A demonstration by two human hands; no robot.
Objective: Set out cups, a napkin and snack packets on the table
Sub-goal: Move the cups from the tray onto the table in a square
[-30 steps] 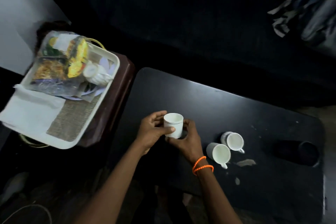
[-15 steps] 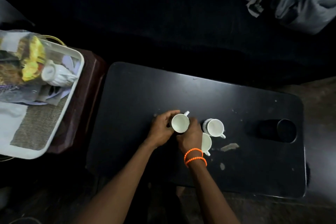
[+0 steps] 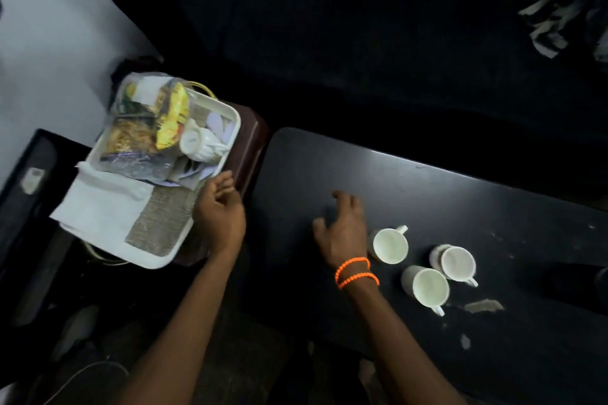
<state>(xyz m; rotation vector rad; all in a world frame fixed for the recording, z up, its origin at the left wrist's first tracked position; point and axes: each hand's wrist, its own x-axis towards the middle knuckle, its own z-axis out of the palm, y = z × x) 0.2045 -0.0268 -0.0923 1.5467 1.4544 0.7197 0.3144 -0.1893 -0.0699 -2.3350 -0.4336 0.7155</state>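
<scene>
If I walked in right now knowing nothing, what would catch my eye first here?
Probably the three white cups clustered on the dark table, bright against its surface, just right of the right hand with its orange bead bracelets. Next, the white tray on the left, crowded with snack packets, another white cup lying on its side and a white napkin; the open left hand hovers at its edge.

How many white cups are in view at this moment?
4. Three stand upright on the black table: one beside the right hand, one farther right, one nearest the camera. A fourth lies on its side in the tray; more may be hidden there.
</scene>
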